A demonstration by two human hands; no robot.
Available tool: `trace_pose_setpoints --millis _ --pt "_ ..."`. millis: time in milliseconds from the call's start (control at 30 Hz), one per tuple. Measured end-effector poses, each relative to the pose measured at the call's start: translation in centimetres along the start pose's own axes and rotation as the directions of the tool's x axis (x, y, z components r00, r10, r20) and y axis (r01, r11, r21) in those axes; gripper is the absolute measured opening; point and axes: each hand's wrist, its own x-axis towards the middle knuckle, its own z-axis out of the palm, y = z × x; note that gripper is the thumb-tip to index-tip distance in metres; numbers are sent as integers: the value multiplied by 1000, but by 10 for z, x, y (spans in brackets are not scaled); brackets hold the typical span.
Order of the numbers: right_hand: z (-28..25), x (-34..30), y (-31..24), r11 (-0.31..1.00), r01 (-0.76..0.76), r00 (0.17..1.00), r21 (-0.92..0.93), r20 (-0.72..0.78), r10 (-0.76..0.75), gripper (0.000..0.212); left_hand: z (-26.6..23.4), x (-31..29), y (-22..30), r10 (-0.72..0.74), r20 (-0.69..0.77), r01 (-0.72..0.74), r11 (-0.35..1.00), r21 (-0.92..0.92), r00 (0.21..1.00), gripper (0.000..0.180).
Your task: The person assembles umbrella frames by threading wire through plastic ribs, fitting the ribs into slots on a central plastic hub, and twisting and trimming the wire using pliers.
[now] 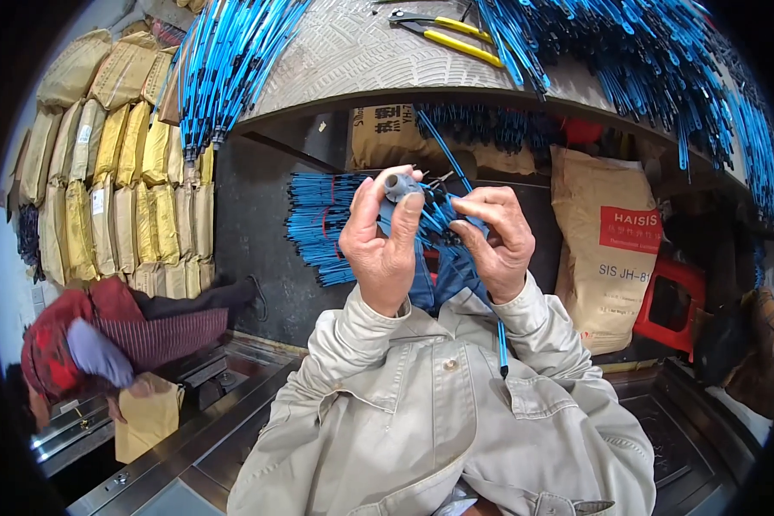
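1 grey hollow fitting (396, 188), before near edge of desk (344, 69) | left hand (380, 249) pinches it, thumb to fingers | right hand (502, 239) half-curls by blue rod (443, 147), grip unclear

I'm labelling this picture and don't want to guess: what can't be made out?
Head view: part of the grey hollow piece, hidden by the thumb of the left hand.
Head view: what lies inside the grip of the right hand, hidden by its fingers.
Head view: the tops of the upper-left blue strips, cut off by the upper edge.
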Motion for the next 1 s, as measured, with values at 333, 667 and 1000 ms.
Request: trace_pose_setpoints --millis 333,667,1000 --pt "-1 -2 8 995 70 988 -71 144 -59 40 -5 1 -8 48 9 -48 999 25 999 22" --pt "-1 7 14 972 189 947 -144 288 -141 47 -11 0 -10 -35 19 38 981 -191 999 28" --pt "-18 28 29 982 188 826 -22 545 -146 56 -16 1 -21 -29 96 53 965 -256 995 33"
